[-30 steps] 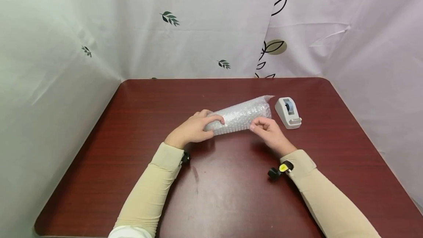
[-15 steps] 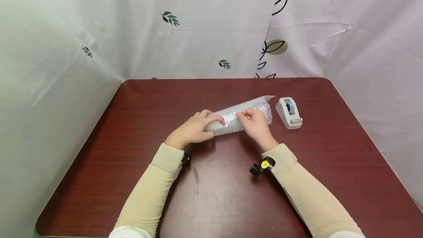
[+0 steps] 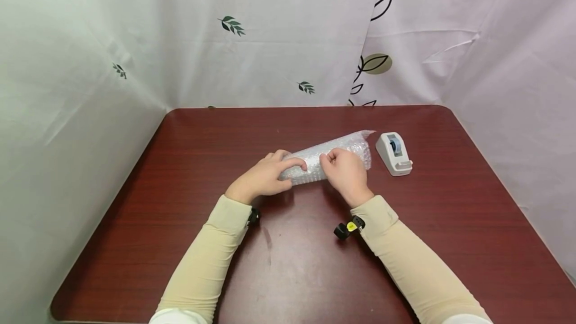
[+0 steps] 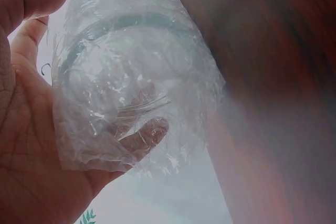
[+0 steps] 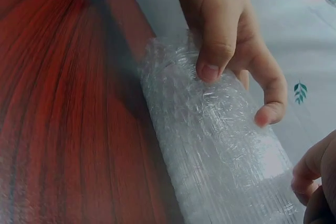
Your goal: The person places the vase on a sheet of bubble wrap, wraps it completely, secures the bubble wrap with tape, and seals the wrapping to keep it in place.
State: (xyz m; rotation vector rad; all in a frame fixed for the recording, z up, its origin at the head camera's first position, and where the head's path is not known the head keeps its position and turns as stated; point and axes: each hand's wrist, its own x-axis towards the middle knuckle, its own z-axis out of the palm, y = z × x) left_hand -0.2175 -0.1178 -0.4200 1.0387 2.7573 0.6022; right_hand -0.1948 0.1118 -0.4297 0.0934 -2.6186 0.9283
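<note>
A roll of clear bubble wrap (image 3: 310, 156) lies slantwise on the table, its loose pointed corner at the far right end. My left hand (image 3: 265, 174) grips its left end, thumb on the near side and index finger bent over the top. In the left wrist view a pale teal curved band (image 4: 136, 22) shows through the wrap (image 4: 121, 72), and a fingertip (image 4: 155, 129) shows through the open end. My right hand (image 3: 346, 171) has its fingers curled, with the fingertips (image 5: 302, 182) right at the wrap's upper surface beside a shiny patch.
A white tape dispenser (image 3: 393, 154) with a pale blue roll stands right of the wrap. The dark red table (image 3: 216, 134) has rounded corners and is enclosed by white leaf-print curtains (image 3: 270, 39). A small black camera (image 3: 346, 229) is strapped to the right wrist.
My right hand has moved left and up, from the wrap's near lower edge onto its top, coming closer to the left hand. The left hand and wrap have barely moved.
</note>
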